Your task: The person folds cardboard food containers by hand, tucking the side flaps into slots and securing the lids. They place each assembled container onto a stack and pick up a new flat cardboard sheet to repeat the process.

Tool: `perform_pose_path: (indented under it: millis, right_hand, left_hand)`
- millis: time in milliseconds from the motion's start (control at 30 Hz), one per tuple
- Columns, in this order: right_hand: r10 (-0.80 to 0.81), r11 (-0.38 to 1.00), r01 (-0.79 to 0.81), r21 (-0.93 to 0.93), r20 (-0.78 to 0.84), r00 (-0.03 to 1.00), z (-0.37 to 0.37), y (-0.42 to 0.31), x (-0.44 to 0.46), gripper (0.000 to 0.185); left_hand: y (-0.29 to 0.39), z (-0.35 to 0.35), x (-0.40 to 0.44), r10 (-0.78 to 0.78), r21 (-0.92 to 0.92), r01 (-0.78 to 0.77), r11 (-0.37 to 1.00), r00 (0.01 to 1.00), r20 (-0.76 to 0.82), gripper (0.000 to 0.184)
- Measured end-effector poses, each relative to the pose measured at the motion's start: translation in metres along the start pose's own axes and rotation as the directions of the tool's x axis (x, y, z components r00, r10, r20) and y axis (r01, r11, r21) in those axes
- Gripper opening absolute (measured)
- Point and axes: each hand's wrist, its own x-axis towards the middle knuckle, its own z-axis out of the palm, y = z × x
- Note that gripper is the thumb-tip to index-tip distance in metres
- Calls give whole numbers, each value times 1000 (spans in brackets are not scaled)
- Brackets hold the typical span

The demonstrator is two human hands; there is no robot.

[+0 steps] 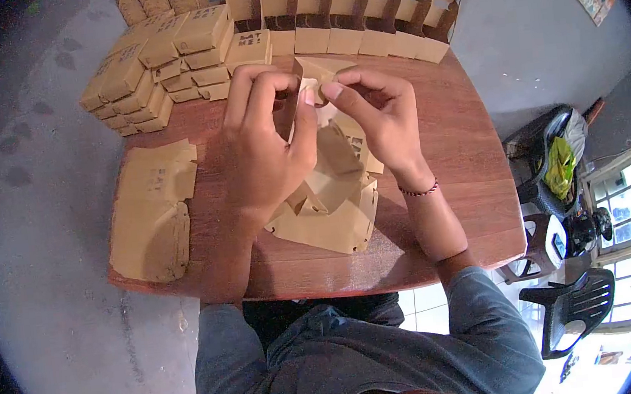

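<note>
Between my hands is a partly folded brown cardboard box (336, 172), its walls standing at angles and dark lettering on one panel. My left hand (271, 133) pinches the box's far edge between thumb and fingers. Close beside it, my right hand (380, 115) has thumb and forefinger closed on the same far flap. Fingers cover part of the fold there, so how the tabs sit is hidden. Under the box lies a flat cardboard blank (326, 230) on the reddish-brown wooden table (449, 161).
Flat printed blanks (149, 239) lie at the table's left edge. Closed boxes (158, 60) are stacked at the back left. A row of cardboard carriers with handle holes (335, 9) lines the back edge. Chairs (580, 301) and a white stool (537, 248) stand to the right.
</note>
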Motion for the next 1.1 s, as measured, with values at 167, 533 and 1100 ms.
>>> perform_pose_path:
  millis: [167,533,1100]
  right_hand:
    - [-18,998,20,-56,33,999,-3,0,-1,16]
    - [-204,891,233,-389,115,972,-5,-5,-2,8]
    - [-546,568,612,-551,304,781,-9,4,5,10]
  left_hand:
    - [3,0,0,-11,3,11,1000,1000,7,12]
    - [4,-1,-1,-23,29,22,999,999,42,13]
    - [-5,-4,2,-323,-521,399,754,917,234,12]
